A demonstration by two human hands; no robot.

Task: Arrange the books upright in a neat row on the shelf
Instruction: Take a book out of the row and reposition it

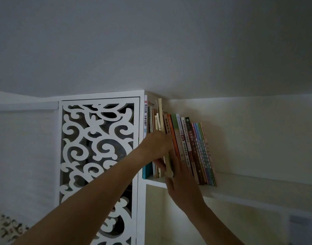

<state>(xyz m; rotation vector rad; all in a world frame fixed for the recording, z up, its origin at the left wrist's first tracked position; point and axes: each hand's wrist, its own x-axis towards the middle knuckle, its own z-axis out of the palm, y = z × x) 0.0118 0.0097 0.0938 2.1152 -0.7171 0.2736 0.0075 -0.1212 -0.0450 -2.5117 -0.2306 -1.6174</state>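
At the far left stands the fretwork cabinet door (98, 156), white scrollwork over dark gaps, and just right of it the shelf (240, 184) begins, high up under the ceiling. The books (192, 149) stand on that shelf in a row packed against its left end. The tall white-spined one at the very left is upright, as are the thin ones beside it; from the orange spine onward the row leans, tops tipped left, spines facing out, long axes running up and down.

The left hand (157, 144) reaches into the left part of the row, fingers curled around a pale book (168, 165) that juts forward from the others; its grip is clamped on that book. The right hand (183, 184) lies flat, fingers straight, pressing against the spines just right of it, its grip apart.

To do this step well, I judge the right hand should hold the leaning books back and make a gap while the left slides the pale book fully in until its spine is flush. Then push the row leftward so every book stands straight.
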